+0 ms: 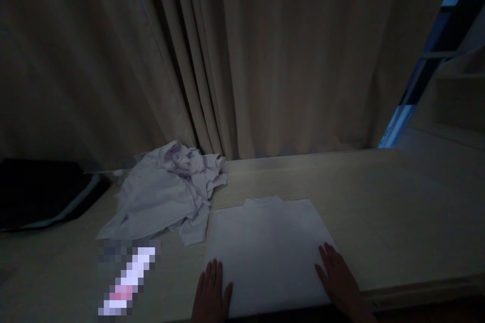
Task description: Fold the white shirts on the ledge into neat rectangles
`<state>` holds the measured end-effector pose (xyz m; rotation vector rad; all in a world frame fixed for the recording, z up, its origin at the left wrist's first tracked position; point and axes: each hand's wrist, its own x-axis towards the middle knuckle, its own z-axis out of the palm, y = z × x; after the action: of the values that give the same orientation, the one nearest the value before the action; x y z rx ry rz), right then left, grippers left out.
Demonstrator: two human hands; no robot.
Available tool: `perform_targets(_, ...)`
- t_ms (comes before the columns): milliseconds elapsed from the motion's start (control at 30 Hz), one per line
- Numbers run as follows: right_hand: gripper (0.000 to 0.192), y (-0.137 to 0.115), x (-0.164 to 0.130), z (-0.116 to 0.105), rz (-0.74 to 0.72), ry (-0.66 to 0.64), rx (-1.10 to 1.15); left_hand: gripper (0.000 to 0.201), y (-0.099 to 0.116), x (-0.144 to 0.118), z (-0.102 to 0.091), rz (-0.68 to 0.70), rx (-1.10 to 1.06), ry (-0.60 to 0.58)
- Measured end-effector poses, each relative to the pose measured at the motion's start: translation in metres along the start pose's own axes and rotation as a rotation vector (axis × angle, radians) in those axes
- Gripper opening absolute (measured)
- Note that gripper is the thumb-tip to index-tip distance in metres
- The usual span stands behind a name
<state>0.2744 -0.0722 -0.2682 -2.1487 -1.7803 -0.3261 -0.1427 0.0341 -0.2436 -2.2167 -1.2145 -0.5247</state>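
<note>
**Folded white shirt square under both hands**

Folded white shirt (267, 250) lying flat at the near edge of the worktop (379, 202), collar end pointing away toward the curtain (265, 60). Left hand (210, 290) pressed flat and open on its near-left corner; right hand (339, 277) flat and open along its right edge. Equally near, one per side. Crumpled pale garment (166, 189) heaped just beyond the left corner, apart from the fold.

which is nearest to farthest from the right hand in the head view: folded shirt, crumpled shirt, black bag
1. Folded shirt: flat under the right hand, touching it, front centre.
2. Crumpled shirt: on the table to the left, by the curtain.
3. Black bag: far left edge, farthest.
</note>
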Motion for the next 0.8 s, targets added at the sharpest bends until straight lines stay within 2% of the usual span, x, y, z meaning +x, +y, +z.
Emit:
perform_targets(200, 0.063, 0.001, 0.008, 0.008, 0.045, -0.016, -0.016, 0.058, -0.001, 0.006, 0.009, -0.012, 0.000, 0.034)
perform_targets(367, 0.064, 0.007, 0.037, 0.003, -0.001, 0.073, -0.029, 0.064, -0.005, 0.021, 0.019, -0.014, -0.038, 0.000)
perform_targets(467, 0.062, 0.015, 0.051, 0.006, -0.019, 0.081, -0.039, 0.062, -0.006, 0.024, 0.027, -0.037, -0.040, -0.014)
perform_targets(667, 0.064, 0.026, 0.049, 0.018, 0.054, -0.015, -0.034, 0.062, -0.006, 0.018, 0.034, -0.111, -0.138, -0.127)
perform_targets(800, 0.067, 0.024, 0.049, 0.005, 0.109, -0.021, -0.053, 0.061, -0.003, 0.019, 0.028, -0.152, -0.190, -0.168)
